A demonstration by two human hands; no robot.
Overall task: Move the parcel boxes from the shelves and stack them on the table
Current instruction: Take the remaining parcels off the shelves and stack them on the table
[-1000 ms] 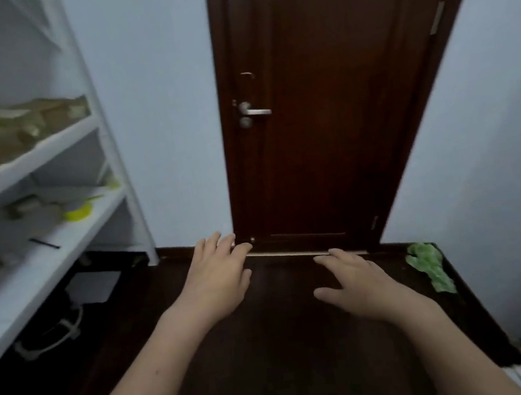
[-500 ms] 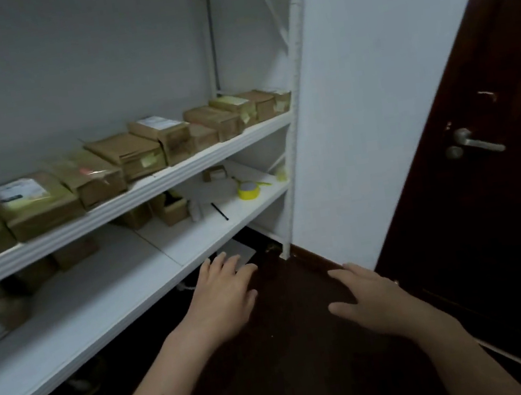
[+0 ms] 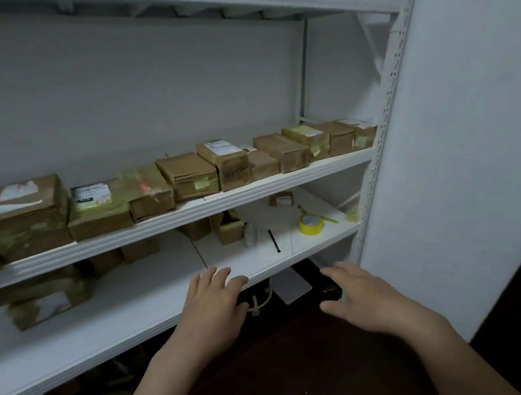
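The parcel boxes point(image 3: 188, 177) stand in a row along the front edge of the middle shelf point(image 3: 283, 178), from its left end to its right corner. A few more sit further back on the lower shelf point(image 3: 134, 311), mostly toward its left end. Both hands are empty, palms down, fingers loosely spread and well apart from each other. The left hand point(image 3: 212, 306) hovers at the front edge of the lower shelf, and whether it touches cannot be told. The right hand point(image 3: 362, 300) hangs off that edge, below the right corner. The row lies above and beyond both hands. Most boxes point their long axis from front edge to back wall, and the left hand looks nearer the middle of the row. Several boxes carry white labels, but the print is too blurred to read. A yellow tape roll point(image 3: 310, 224) and a black pen point(image 3: 274, 241) lie near the lower shelf's right corner. No table is in view.
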